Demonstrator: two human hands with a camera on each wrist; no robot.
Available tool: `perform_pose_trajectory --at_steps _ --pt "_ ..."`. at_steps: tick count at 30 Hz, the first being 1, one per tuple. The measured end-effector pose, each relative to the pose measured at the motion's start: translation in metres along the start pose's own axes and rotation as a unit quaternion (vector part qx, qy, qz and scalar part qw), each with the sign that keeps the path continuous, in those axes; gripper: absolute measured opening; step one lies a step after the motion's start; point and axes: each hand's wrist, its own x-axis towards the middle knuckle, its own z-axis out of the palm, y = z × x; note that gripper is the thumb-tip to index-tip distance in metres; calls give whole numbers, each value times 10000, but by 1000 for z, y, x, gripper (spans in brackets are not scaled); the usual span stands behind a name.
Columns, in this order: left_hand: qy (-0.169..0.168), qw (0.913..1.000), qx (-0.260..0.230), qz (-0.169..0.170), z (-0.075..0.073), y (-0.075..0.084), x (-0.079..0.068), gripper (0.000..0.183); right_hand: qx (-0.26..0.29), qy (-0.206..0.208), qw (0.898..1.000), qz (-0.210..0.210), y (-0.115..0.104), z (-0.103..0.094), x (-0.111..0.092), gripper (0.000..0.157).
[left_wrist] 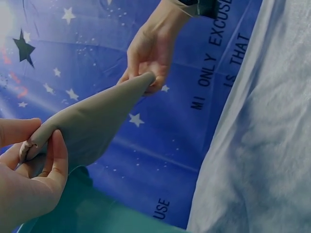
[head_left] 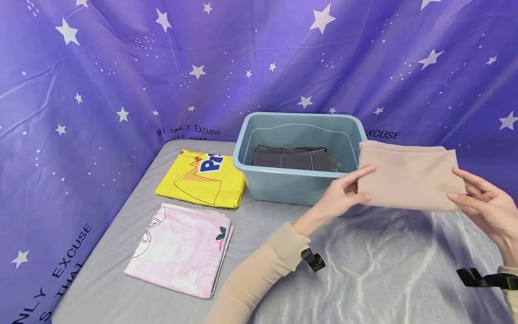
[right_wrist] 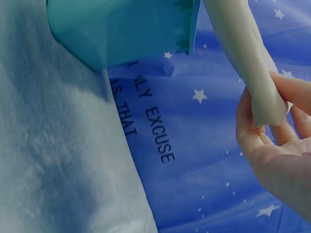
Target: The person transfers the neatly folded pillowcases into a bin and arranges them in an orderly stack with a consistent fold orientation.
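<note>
A folded beige cloth [head_left: 408,177] is held up in the air by both hands, just right of the blue-grey plastic bin [head_left: 283,186]. My left hand [head_left: 340,193] pinches its left edge between thumb and fingers, close to the bin's front right corner. At the opposite edge my right hand [head_left: 485,202] pinches the cloth the same way. The left wrist view shows the beige cloth [left_wrist: 97,119] stretched between the two hands. Inside the bin lies a folded dark grey cloth [head_left: 291,159] with thin pale lines.
Left of the bin lies a folded yellow cloth [head_left: 202,180] with a printed figure and blue letters. Nearer the front is a folded pink and white cloth [head_left: 182,249]. All stand on a grey fabric surface [head_left: 364,270], with a purple star-patterned curtain [head_left: 226,54] behind.
</note>
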Motion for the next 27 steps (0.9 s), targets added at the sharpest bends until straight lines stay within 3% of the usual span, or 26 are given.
perform_pose_trajectory --at_steps 5,11,27 --pt "62 9998 -73 182 -8 12 -7 54 -738 151 9970 201 -1 9 1 62" --pt "218 9996 -89 168 -21 6 -9 54 -955 205 9943 426 -1 23 7 63" --pt "592 9981 -186 62 -44 23 -21 53 -229 -302 9984 415 6 48 26 61"
